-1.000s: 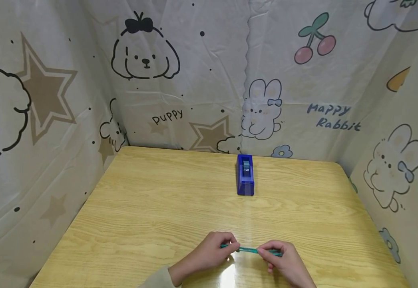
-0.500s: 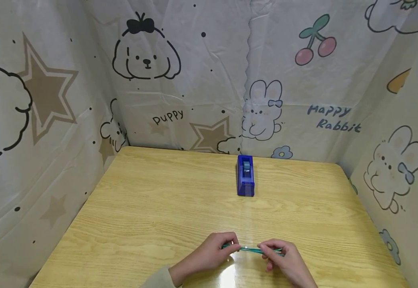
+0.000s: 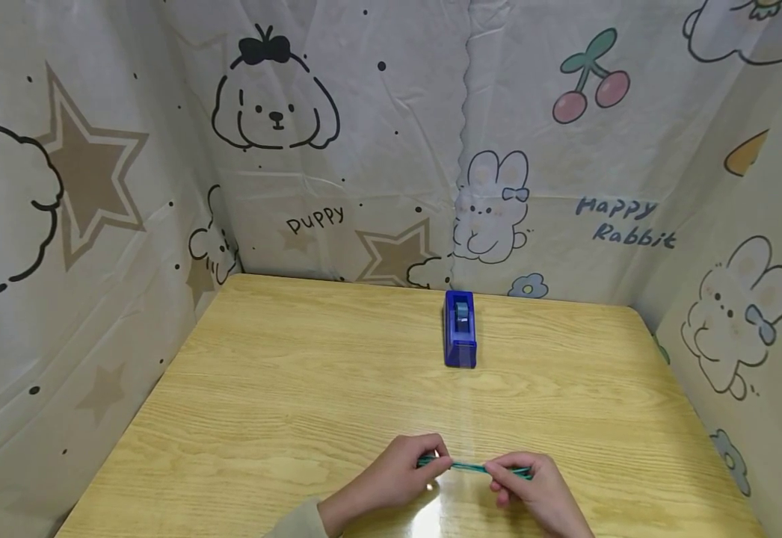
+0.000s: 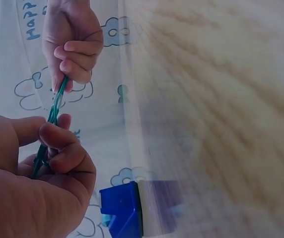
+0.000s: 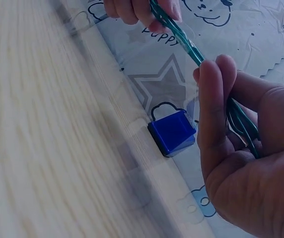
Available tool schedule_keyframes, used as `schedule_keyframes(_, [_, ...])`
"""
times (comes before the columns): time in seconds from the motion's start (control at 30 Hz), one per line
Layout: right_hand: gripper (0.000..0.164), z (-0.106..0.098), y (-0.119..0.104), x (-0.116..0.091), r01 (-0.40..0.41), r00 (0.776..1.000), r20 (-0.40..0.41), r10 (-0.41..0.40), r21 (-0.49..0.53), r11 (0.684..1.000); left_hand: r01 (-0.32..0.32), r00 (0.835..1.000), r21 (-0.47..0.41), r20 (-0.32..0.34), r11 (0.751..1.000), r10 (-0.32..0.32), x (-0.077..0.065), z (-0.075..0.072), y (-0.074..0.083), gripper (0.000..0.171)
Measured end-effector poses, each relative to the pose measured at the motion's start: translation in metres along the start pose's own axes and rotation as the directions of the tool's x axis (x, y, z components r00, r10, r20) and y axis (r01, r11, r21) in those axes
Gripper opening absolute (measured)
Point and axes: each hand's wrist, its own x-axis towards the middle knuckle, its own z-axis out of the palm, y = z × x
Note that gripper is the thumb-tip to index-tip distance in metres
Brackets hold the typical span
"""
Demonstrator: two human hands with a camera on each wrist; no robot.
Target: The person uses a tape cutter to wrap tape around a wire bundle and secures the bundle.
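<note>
Between my two hands a thin bundle of green cord [image 3: 468,467] is stretched above the front of the table. My left hand [image 3: 407,471] pinches its left end between thumb and curled fingers. At the other end, my right hand [image 3: 528,482] pinches it between thumb and fingertips, and the cord's loops trail into the palm. In the right wrist view the strands of the green cord [image 5: 169,22] lie close together, and a shiny clear patch, perhaps tape, shows on them between the hands. Fingers hide both ends in part.
A blue tape dispenser [image 3: 460,355] with a roll in it stands toward the back of the wood-grain table [image 3: 297,359]. Printed cloth curtains [image 3: 391,134] with cartoon animals enclose the table at the back and both sides.
Both hands keep their hold on the green cord and have barely moved. Half a second ago the strands near the right fingers looked more spread; now they look closer together.
</note>
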Motion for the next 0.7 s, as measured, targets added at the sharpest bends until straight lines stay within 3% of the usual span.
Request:
schedule_keyframes(0.23, [0.036, 0.0011, -0.0002, -0.0007, 0.021, 0.999, -0.030, -0.021, -0.008, 1.000, 0.050, 0.999, -0.058, 0.004, 0.997, -0.050, 0.0015, -0.0022, -0.0024, 0.033])
schedule_keyframes(0.4, [0.033, 0.0014, 0.0002, 0.0001, 0.026, 0.999, -0.041, -0.027, -0.017, 1.000, 0.063, 0.998, -0.087, 0.012, 0.994, -0.062, 0.0030, -0.0001, -0.0039, 0.024])
schedule_keyframes(0.7, [0.033, 0.0015, -0.0001, 0.0016, 0.015, 0.999, -0.037, -0.014, 0.004, 1.000, 0.025, 1.000, -0.064, -0.017, 0.998, -0.026, 0.0030, 0.0012, -0.0010, 0.016])
